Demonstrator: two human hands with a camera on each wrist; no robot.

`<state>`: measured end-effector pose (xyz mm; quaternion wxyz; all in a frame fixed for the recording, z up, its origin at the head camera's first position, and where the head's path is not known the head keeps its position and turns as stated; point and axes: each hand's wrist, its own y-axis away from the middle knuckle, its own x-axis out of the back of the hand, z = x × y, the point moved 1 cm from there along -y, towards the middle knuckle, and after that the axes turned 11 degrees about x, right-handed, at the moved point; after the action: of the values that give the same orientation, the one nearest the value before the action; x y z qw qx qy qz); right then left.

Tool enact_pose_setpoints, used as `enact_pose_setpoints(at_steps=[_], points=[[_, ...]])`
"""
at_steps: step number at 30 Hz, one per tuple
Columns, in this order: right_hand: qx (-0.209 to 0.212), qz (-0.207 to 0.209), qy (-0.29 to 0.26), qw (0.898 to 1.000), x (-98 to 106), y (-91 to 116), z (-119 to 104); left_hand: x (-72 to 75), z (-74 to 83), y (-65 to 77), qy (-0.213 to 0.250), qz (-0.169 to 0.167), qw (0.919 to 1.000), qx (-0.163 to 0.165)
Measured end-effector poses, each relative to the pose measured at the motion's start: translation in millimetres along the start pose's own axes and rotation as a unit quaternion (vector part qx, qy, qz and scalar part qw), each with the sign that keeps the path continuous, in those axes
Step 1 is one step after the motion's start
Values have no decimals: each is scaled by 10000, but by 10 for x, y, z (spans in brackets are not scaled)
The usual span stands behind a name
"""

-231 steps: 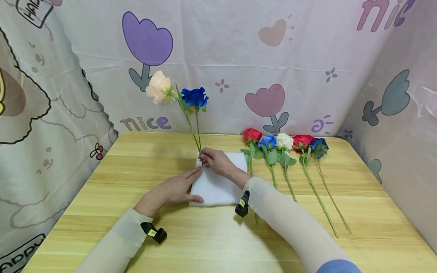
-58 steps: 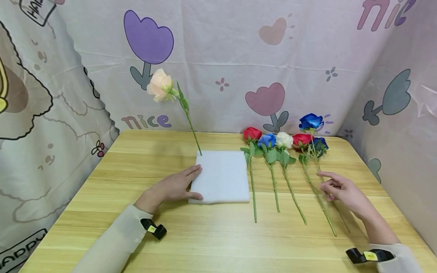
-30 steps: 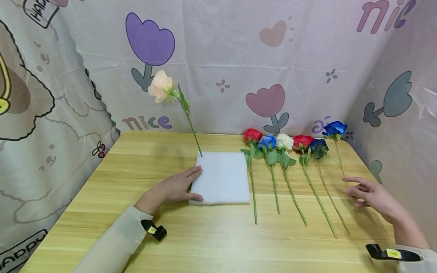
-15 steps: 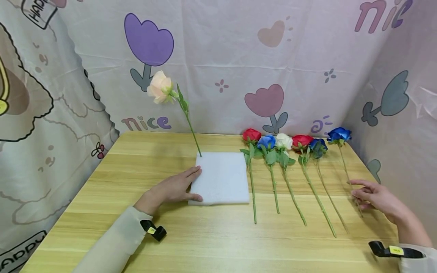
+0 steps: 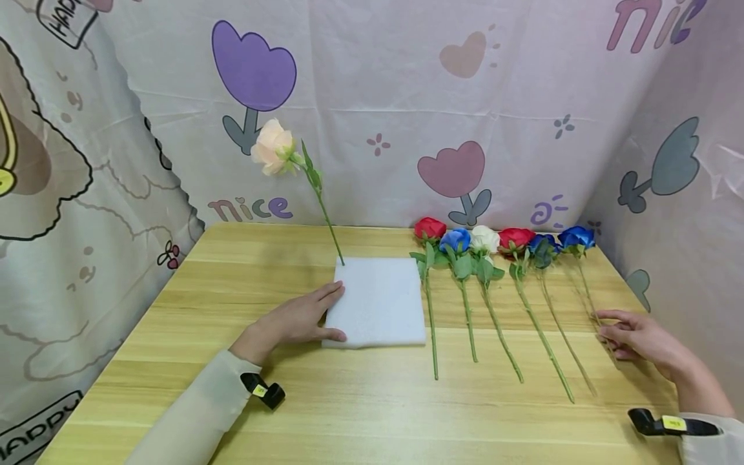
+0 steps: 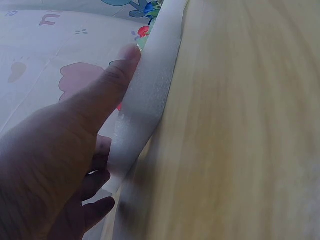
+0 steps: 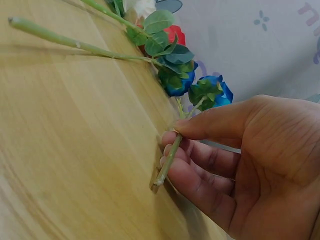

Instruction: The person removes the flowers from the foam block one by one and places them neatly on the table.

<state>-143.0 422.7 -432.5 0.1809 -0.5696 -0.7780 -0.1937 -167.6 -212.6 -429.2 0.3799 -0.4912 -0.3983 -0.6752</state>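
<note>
In the head view, my right hand point(image 5: 648, 341) pinches the lower stem of a blue artificial rose point(image 5: 577, 237) at the table's right side. The right wrist view shows the rose's stem point(image 7: 170, 159) between thumb and fingers, its cut end low over the tabletop. My left hand point(image 5: 293, 316) rests spread on the left edge of a white foam slab point(image 5: 380, 303); its thumb point(image 6: 107, 82) lies straight along the slab in the left wrist view. A peach rose point(image 5: 273, 147) stands in the slab's far left corner, leaning left.
Left of the held rose lie a dark blue rose point(image 5: 543, 252), a red rose point(image 5: 515, 240), a white rose point(image 5: 484, 239), a lighter blue rose point(image 5: 455, 240) and another red rose point(image 5: 430, 228). A printed cloth point(image 5: 360, 77) hangs behind the wooden table point(image 5: 372, 400).
The blue rose left its place beside the peach rose in the foam. My right hand carried it right and lowered it towards the table beside the row. My left hand stayed put.
</note>
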Motion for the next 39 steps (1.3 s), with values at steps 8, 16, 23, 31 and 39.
enact_pose_setpoints(at_steps=[8, 16, 23, 31, 39], points=[[36, 15, 74, 10000, 11, -22, 2, -2, -14, 4, 1, 39, 10000, 8], [-100, 182, 205, 9996, -2, -10, 13, -8, -24, 5, 6, 73, 10000, 0], [-32, 187, 619, 9979, -19, 3, 23, 1, -13, 14, -16, 22, 10000, -1], [121, 145, 762, 9969, -44, 23, 26, 7, 1, 18, 2, -15, 10000, -18], [37, 113, 690, 9975, -42, 32, 37, 0, 9, 20, -9, -22, 10000, 21]])
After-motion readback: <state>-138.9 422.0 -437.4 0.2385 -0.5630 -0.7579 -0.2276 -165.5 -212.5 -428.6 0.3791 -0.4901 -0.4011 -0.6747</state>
